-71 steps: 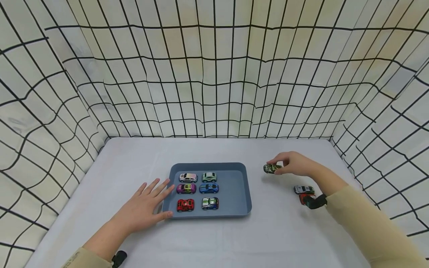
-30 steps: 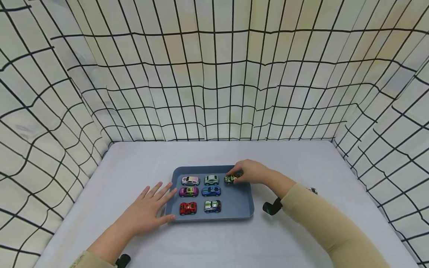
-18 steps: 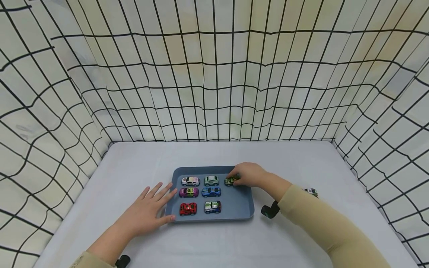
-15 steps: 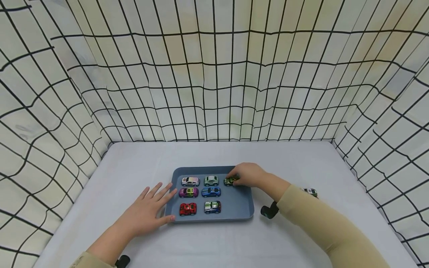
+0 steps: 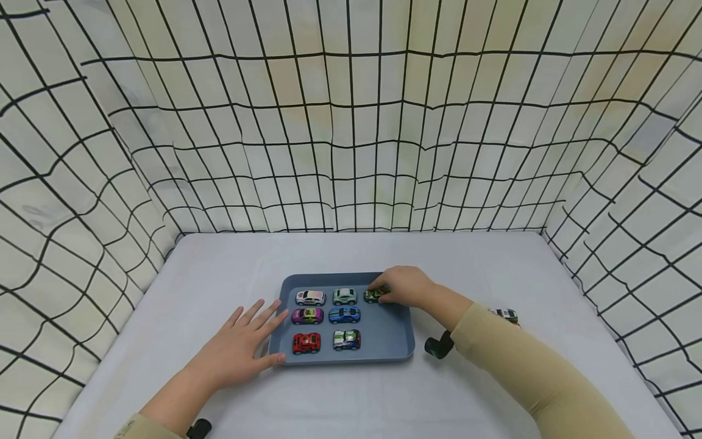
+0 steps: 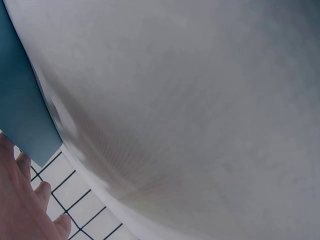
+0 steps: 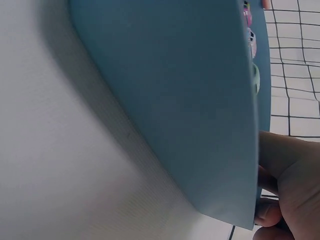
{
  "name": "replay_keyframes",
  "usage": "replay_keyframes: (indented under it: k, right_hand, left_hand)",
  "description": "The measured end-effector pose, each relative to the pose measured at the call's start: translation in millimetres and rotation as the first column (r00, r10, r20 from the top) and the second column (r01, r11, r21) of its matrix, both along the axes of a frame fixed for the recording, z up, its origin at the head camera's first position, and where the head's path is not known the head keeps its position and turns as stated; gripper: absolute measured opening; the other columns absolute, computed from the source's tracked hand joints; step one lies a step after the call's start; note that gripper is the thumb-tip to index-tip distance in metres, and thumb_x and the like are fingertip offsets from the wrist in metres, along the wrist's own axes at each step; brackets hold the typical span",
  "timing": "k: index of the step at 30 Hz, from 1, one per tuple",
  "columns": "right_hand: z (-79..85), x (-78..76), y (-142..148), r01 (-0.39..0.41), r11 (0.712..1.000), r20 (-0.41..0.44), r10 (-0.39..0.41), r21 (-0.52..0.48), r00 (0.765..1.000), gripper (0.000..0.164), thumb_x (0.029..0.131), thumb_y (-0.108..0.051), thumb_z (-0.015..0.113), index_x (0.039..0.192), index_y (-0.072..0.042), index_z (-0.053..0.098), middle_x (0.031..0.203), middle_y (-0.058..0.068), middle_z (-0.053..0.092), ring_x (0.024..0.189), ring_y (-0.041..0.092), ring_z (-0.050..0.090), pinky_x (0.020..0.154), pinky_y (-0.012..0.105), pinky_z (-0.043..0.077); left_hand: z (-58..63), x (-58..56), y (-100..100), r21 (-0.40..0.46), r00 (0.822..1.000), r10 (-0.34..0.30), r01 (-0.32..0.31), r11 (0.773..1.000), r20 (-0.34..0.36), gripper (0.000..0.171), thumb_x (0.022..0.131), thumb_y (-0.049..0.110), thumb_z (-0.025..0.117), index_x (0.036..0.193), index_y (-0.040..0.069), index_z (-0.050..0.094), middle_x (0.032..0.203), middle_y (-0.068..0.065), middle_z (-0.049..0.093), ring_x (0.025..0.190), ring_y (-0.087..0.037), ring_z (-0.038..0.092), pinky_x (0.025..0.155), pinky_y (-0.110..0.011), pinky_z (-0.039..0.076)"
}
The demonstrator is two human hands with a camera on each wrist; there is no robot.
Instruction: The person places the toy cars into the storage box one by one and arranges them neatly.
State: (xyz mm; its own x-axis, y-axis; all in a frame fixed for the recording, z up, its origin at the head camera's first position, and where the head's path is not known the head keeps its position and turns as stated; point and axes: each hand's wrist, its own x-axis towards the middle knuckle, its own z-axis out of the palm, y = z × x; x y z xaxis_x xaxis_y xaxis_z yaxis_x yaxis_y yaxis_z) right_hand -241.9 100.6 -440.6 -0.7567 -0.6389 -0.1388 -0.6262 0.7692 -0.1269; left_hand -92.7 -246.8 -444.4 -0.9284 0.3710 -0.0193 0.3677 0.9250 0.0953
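Note:
My right hand (image 5: 407, 286) pinches a green camouflage toy car (image 5: 374, 296) inside the blue-grey tray (image 5: 386, 341), at the right end of the back row. Left of it in that row are a pale green toy car (image 5: 345, 297) and a white patterned one (image 5: 311, 297). The left hand (image 5: 233, 350) lies spread, its fingertips and thumb at the tray's left rim. In the right wrist view the tray's side wall (image 7: 175, 110) hides the held car and part of the right hand (image 7: 297, 185). The left wrist view shows the left hand's fingers (image 6: 42, 192) by the tray wall (image 6: 25, 95).
A purple-and-yellow car (image 5: 307, 315) and a blue car (image 5: 344, 314) form the tray's middle row; a red car (image 5: 306, 342) and a white-green-blue one (image 5: 347, 339) the front row. Another toy car (image 5: 506, 314) on the white table (image 5: 329, 402) is partly behind the right sleeve. Black netting (image 5: 351, 143) surrounds the table.
My right hand has carried the camouflage car leftward from over the table into the tray's back row, then shifted it slightly toward the pale green car. The left hand has stayed at the rim.

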Motion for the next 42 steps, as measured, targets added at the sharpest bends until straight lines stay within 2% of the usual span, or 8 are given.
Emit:
replay_keyframes:
  k: [18, 27, 31, 37, 42]
  right_hand:
    - [21.7, 3.4, 17, 0.036, 0.993, 0.022, -0.034, -0.116, 0.999, 0.044, 0.088, -0.036, 0.076, 0.131, -0.029, 0.067, 0.129, -0.005, 0.066, 0.120, 0.016, 0.061, 0.098, 0.038, 0.051]
    - [31.2, 7.0, 42, 0.072, 0.971, 0.029, -0.067, -0.230, 0.997, 0.041, 0.088, -0.033, 0.076, 0.129, -0.027, 0.069, 0.124, -0.005, 0.067, 0.116, 0.017, 0.062, 0.096, 0.041, 0.052]
    - [33.8, 8.4, 58, 0.080, 0.965, 0.020, -0.078, -0.248, 0.997, 0.042, 0.088, -0.032, 0.077, 0.128, -0.024, 0.069, 0.123, -0.002, 0.067, 0.113, 0.020, 0.063, 0.093, 0.042, 0.053]
    - [36.5, 11.9, 92, 0.128, 0.958, 0.042, -0.122, -0.255, 0.992, 0.044, 0.088, -0.031, 0.077, 0.130, -0.021, 0.069, 0.122, 0.001, 0.066, 0.100, 0.025, 0.064, 0.081, 0.038, 0.054]
    - [31.9, 16.9, 127, 0.191, 0.950, 0.053, -0.184, -0.245, 0.982, 0.044, 0.088, -0.030, 0.077, 0.130, -0.020, 0.068, 0.122, 0.003, 0.066, 0.083, 0.017, 0.056, 0.068, 0.030, 0.049]
  left_hand:
    - [-1.4, -0.7, -1, 0.003, 1.000, 0.002, -0.002, 1.000, -0.003, 0.088, 0.086, 0.078, 0.048, 0.154, 0.022, 0.039, 0.161, -0.003, 0.030, 0.148, -0.038, 0.022, 0.118, -0.062, 0.016]
    - [-1.3, -0.8, -1, 0.007, 1.000, 0.002, -0.002, 1.000, -0.002, 0.089, 0.086, 0.078, 0.047, 0.154, 0.022, 0.039, 0.161, -0.003, 0.030, 0.148, -0.038, 0.022, 0.118, -0.063, 0.015]
    - [-1.5, -0.4, -1, 0.010, 1.000, 0.004, -0.004, 1.000, 0.000, 0.090, 0.086, 0.079, 0.047, 0.154, 0.022, 0.039, 0.161, -0.003, 0.030, 0.148, -0.038, 0.022, 0.118, -0.063, 0.015]
    - [-1.6, -0.1, -1, 0.009, 1.000, 0.008, -0.008, 1.000, 0.011, 0.090, 0.085, 0.080, 0.045, 0.155, 0.022, 0.038, 0.162, -0.003, 0.030, 0.148, -0.039, 0.021, 0.118, -0.063, 0.015]
    - [-1.4, -1.1, -1, 0.007, 1.000, -0.001, 0.001, 1.000, 0.007, 0.090, 0.086, 0.079, 0.046, 0.155, 0.021, 0.038, 0.162, -0.003, 0.030, 0.148, -0.039, 0.022, 0.118, -0.062, 0.015]
